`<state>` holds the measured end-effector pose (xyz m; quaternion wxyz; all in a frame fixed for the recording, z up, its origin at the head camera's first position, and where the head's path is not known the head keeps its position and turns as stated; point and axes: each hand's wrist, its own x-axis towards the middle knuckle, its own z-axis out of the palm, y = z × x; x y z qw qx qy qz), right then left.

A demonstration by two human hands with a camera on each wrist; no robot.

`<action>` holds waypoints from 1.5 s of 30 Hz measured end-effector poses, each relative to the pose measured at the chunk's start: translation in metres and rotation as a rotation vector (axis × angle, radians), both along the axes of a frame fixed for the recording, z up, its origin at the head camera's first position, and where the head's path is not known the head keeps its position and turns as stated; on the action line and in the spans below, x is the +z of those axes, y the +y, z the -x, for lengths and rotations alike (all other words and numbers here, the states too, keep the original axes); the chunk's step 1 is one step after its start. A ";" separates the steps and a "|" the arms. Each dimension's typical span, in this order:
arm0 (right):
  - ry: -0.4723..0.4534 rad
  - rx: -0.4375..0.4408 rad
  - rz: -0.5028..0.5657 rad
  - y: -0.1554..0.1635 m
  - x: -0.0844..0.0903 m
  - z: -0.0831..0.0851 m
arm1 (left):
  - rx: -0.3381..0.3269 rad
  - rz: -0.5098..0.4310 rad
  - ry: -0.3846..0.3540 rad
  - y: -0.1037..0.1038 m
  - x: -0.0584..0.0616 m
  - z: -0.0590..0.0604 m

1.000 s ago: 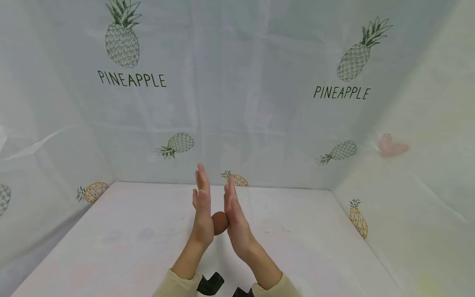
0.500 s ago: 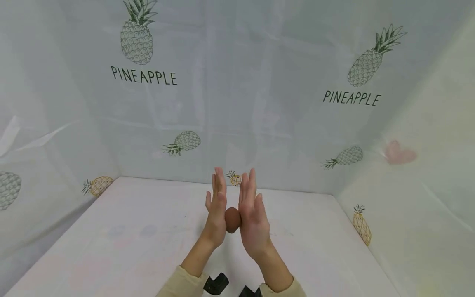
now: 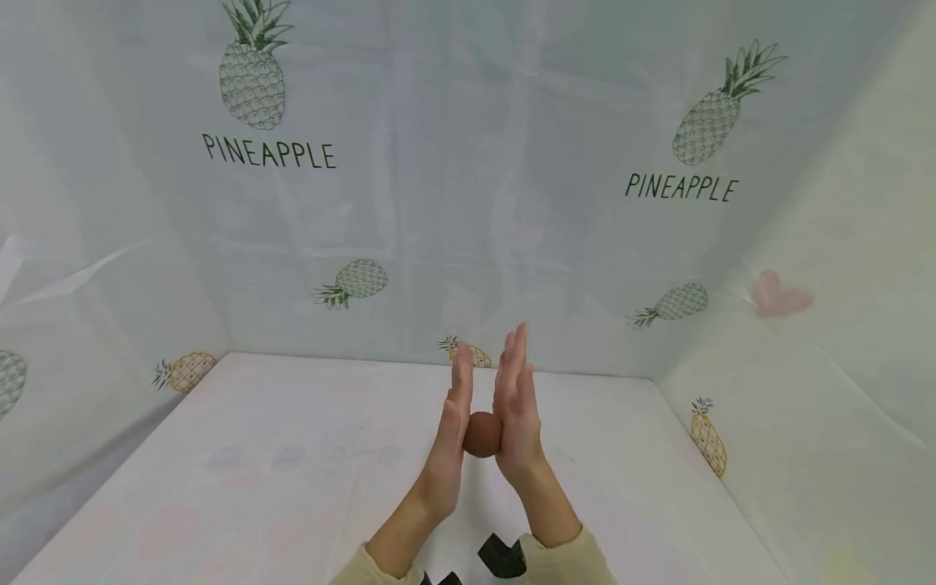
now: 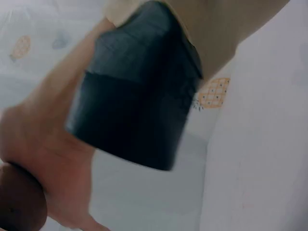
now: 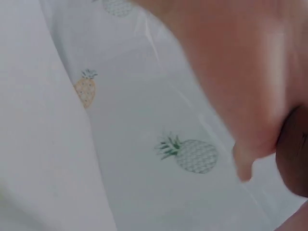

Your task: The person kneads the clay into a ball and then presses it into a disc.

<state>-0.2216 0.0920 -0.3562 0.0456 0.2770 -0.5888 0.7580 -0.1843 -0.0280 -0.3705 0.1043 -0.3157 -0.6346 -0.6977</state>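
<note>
Brown ball [image 3: 483, 434]: one item, small, rounded, matt reddish-brown, most likely modelling clay or dough, though the material cannot be confirmed.

Location: held above the white table [image 3: 278, 455], pressed between two upright palms, well clear of the surface. Edges of it also show in the left wrist view [image 4: 19, 202] and the right wrist view [image 5: 294, 154], both blurred.

Left hand [image 3: 455, 414]: fingers straight and together, pointing up and away; flat palm against the ball's left side. No curl round it.

Right hand [image 3: 516, 406]: fingers likewise straight, palm flat against the ball's right side, fingertips slightly higher than the left's. The hands do not meet; the ball keeps them apart.

Grip: a flat sandwich between open palms, held by pressure alone.

Handling, as judged: light; probably soft enough to deform under palm pressure, so shape depends on how hard it is squeezed. Surface looks dry, not slippery. Being round, it could roll out from between flat palms if pressure eases. Best taken across its middle, on opposite sides, as here.

Surroundings: pale sheeting [image 3: 468, 203] printed with pineapples and the word PINEAPPLE forms the back and side walls. Beige sleeves [image 3: 570, 561] and black wrist mounts [image 3: 503, 556] at the lower edge.
</note>
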 end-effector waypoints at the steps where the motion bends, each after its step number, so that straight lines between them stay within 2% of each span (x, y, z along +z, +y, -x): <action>1: -0.021 0.009 -0.007 -0.002 -0.003 0.001 | 0.025 0.013 0.020 -0.001 0.001 -0.001; 6: -0.066 0.100 -0.072 -0.020 -0.015 0.001 | 0.205 0.055 0.086 -0.013 0.005 0.003; 9: -0.033 0.141 -0.114 -0.031 -0.016 -0.007 | 0.284 0.032 0.064 -0.024 0.006 0.010; 11: 0.019 0.144 -0.127 -0.035 -0.014 -0.014 | 0.308 0.021 0.039 -0.029 0.005 0.015; 16: 0.141 0.079 -0.093 -0.029 -0.003 -0.024 | 0.260 0.043 0.024 -0.025 -0.001 0.022; 20: 0.170 0.013 -0.049 -0.015 0.004 -0.022 | 0.212 0.088 0.034 -0.012 -0.009 0.022; 25: 0.130 -0.059 -0.023 -0.001 0.005 -0.011 | 0.151 0.103 0.070 0.002 -0.013 0.014; 28: 0.079 -0.043 -0.005 -0.002 0.000 -0.004 | 0.135 0.099 0.101 0.002 -0.010 0.008; 33: 0.040 0.076 -0.036 -0.018 -0.012 -0.001 | 0.190 0.084 0.091 -0.010 -0.003 0.006; 37: 0.069 0.135 -0.075 -0.032 -0.014 -0.009 | 0.244 0.038 0.077 -0.023 0.001 0.011; 41: 0.107 0.111 -0.053 -0.033 -0.007 -0.018 | 0.263 0.046 0.086 -0.027 -0.001 0.018; 45: 0.144 0.059 -0.016 -0.025 0.003 -0.024 | 0.235 0.070 0.056 -0.020 -0.006 0.021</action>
